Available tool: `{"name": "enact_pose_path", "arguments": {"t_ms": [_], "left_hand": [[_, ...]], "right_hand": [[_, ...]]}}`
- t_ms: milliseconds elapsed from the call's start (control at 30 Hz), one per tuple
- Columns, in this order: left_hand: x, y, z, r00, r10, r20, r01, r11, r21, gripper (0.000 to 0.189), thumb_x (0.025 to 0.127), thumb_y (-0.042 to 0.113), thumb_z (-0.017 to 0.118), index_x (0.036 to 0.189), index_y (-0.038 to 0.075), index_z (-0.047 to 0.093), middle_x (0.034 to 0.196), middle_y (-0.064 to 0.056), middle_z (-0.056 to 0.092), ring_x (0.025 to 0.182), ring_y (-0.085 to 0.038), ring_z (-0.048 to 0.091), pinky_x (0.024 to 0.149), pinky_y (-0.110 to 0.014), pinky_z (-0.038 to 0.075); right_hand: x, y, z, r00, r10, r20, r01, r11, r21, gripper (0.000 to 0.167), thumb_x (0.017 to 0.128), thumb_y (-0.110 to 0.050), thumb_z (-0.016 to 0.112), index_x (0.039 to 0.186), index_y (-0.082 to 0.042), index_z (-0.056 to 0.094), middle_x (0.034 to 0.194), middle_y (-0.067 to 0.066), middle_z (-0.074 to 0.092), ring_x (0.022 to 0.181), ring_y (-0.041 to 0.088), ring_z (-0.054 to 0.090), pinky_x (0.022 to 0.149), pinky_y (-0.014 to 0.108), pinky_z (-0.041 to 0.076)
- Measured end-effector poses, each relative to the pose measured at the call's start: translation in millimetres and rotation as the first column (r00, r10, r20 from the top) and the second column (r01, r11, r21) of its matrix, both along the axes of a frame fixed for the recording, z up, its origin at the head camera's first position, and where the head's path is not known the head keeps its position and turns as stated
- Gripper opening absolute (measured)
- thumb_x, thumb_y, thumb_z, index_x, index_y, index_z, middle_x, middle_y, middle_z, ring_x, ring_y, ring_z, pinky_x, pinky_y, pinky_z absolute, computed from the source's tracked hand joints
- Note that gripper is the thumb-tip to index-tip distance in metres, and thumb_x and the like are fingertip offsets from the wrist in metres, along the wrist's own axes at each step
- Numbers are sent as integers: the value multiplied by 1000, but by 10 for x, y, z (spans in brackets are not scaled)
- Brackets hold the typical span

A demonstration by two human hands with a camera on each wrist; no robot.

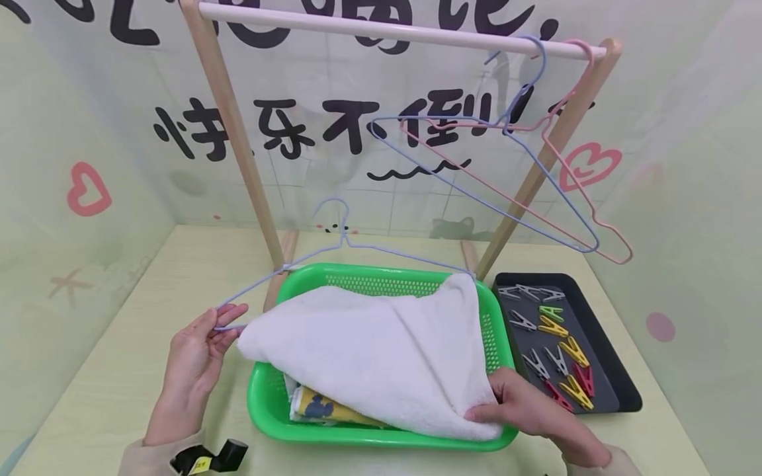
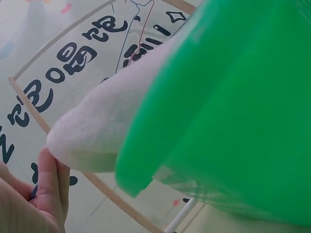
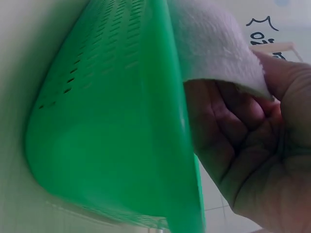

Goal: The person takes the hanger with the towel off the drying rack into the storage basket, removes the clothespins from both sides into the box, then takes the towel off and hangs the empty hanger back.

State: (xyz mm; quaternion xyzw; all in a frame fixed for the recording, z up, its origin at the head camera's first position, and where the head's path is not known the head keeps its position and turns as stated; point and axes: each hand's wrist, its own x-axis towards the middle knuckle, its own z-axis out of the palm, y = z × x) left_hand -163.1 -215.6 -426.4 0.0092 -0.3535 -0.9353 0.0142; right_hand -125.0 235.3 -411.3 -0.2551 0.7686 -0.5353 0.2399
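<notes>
A white towel point(image 1: 369, 350) is draped over a blue wire hanger point(image 1: 343, 246), and its folds spread across the green basket point(image 1: 381, 433). My left hand point(image 1: 199, 350) pinches the hanger's left end, close to the towel's corner. The towel hides the hanger's lower bar. At the basket's right front, my right hand point(image 1: 524, 406) holds the towel's lower right edge; in the right wrist view, the thumb lies on top of the cloth point(image 3: 218, 48) and curled fingers are under it. In the left wrist view my left fingers point(image 2: 48, 179) are beside the towel's rounded edge.
A yellow patterned cloth point(image 1: 333, 406) lies in the basket under the towel. To the right, a dark tray point(image 1: 625, 390) contains several coloured clothespins point(image 1: 553, 325). Behind stands a wooden rack with a white rail point(image 1: 381, 26), from which a blue hanger point(image 1: 440, 173) and a pink hanger point(image 1: 601, 221) hang.
</notes>
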Motion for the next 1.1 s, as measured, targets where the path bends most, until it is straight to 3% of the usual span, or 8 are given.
{"name": "enact_pose_path", "arguments": {"t_ms": [133, 267, 367, 433, 600, 833, 967, 1100], "left_hand": [[-3, -23, 2, 1000, 6, 12, -5, 1000, -13, 27, 99, 11, 45, 95, -5, 66, 91, -17, 71, 71, -27, 70, 69, -21, 57], [-2, -49, 14, 1000, -9, 21, 10, 999, -45, 28, 99, 11, 45, 94, -5, 66, 91, -17, 71, 73, -27, 70, 69, -21, 57], [2, -56, 27, 999, -25, 24, 27, 996, -80, 28, 100, 11, 44, 94, -5, 67, 89, -16, 71, 75, -27, 70, 68, -20, 57], [8, -53, 37, 999, -30, 25, 32, 995, -99, 29, 100, 11, 44, 94, -4, 67, 88, -16, 71, 75, -26, 70, 68, -20, 57], [24, -40, 71, 999, -47, 4, 47, 990, -133, 28, 100, 12, 45, 96, -4, 67, 85, -15, 71, 75, -25, 70, 66, -19, 57], [21, -2, 113, 994, -93, -53, 85, 988, -129, 32, 102, 11, 39, 99, -4, 67, 85, -15, 71, 76, -25, 70, 66, -20, 56], [25, 22, 115, 994, -80, -80, 72, 993, -98, 34, 102, 9, 36, 99, -5, 67, 84, -15, 71, 75, -25, 70, 67, -20, 56], [30, 44, 137, 995, -42, -88, 37, 998, -55, 34, 102, 9, 37, 97, -6, 67, 82, -16, 71, 74, -26, 70, 66, -20, 56]], "right_hand": [[-50, 17, 5, 994, 99, -52, -97, 995, 22, 24, 84, -7, 69, 65, 3, 60, 53, -8, 44, 51, -7, 39, 41, 9, 26], [-109, -8, 9, 996, 84, -3, -84, 993, 83, 22, 85, -11, 70, 70, 3, 63, 57, -11, 47, 51, -4, 42, 43, 10, 30], [-165, -57, 20, 999, -27, 23, 23, 984, 174, 21, 85, -17, 71, 85, 4, 67, 65, -9, 57, 55, 1, 49, 47, 13, 38], [-217, -105, 43, 988, -143, -57, 152, 958, 241, 30, 83, -21, 72, 99, 4, 67, 73, -3, 63, 61, 5, 55, 51, 15, 45], [-386, -243, 158, 899, -334, -282, 409, 870, 275, 50, 84, -25, 72, 122, 5, 58, 107, 17, 66, 93, 24, 65, 75, 29, 57], [-507, -463, 146, 931, -145, -336, 239, 935, 261, 49, 84, -27, 72, 116, 8, 61, 108, 20, 65, 95, 27, 65, 78, 30, 57], [-455, -582, 158, 915, -20, -404, 176, 918, 354, 50, 77, -31, 78, 111, 3, 65, 96, 10, 69, 86, 19, 66, 74, 28, 56], [-421, -638, 190, 921, 57, -385, 109, 912, 396, 37, 76, -26, 79, 100, -1, 66, 72, -4, 65, 66, 5, 57, 62, 20, 50]]}}
